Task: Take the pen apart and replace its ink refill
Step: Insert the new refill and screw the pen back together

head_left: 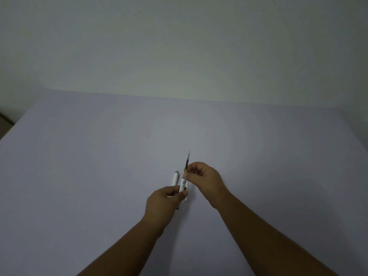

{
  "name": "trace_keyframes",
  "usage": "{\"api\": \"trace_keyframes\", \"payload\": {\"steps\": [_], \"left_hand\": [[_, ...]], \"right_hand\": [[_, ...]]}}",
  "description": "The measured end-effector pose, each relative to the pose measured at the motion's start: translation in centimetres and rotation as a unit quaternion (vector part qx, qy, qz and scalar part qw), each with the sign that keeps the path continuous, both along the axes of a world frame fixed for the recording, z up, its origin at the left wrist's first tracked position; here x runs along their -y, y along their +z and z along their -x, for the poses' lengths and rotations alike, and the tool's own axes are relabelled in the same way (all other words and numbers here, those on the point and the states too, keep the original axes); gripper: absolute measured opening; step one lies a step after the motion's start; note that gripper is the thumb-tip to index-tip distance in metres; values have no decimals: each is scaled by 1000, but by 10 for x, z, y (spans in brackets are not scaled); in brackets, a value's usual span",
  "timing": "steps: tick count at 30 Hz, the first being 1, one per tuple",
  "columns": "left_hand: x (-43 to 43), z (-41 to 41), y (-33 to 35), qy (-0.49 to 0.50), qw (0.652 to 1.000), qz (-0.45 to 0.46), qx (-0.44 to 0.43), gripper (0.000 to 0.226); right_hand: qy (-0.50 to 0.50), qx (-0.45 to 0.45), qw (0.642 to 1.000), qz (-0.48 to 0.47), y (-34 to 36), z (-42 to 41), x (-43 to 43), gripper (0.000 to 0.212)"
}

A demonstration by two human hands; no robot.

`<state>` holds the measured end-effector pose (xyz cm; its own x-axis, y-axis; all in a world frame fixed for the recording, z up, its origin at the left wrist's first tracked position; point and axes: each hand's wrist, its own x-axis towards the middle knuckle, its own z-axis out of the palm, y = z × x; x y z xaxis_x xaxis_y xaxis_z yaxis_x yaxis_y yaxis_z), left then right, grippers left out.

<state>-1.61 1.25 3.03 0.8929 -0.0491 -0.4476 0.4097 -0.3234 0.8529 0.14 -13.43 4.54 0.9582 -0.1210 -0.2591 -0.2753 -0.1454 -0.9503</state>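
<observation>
My left hand point(165, 200) grips a white pen barrel point(182, 184) with a clip, held upright over the table. A second white piece with a grey tip point(175, 178) sticks up from the same hand, just left of the barrel. My right hand point(205, 180) pinches a dark ink refill point(187, 161) near its lower end. The refill points up and away, with its thin tip at the top. Its lower end sits right at the barrel's open mouth. Whether it is inside the barrel I cannot tell.
A pale lilac table point(99, 166) fills the lower view and meets a plain wall point(179, 46) at the back. The table's left edge point(12, 128) runs diagonally at far left.
</observation>
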Motion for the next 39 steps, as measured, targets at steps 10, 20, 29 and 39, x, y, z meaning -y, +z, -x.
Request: {"api": "trace_keyframes", "payload": {"steps": [10, 20, 29, 39], "left_hand": [[-3, -2, 0, 1, 1000, 3, -6, 22], [-9, -6, 2, 6, 999, 31, 24, 10], [-26, -11, -10, 28, 998, 48, -1, 12], [-35, -19, -18, 38, 998, 44, -15, 10]], "right_hand": [[-22, -1, 1000, -23, 10, -9, 0, 13], [-49, 2, 998, -44, 1, -17, 3, 19], [56, -64, 910, 406, -46, -44, 2, 26], [107, -19, 877, 467, -55, -60, -10, 24]]}}
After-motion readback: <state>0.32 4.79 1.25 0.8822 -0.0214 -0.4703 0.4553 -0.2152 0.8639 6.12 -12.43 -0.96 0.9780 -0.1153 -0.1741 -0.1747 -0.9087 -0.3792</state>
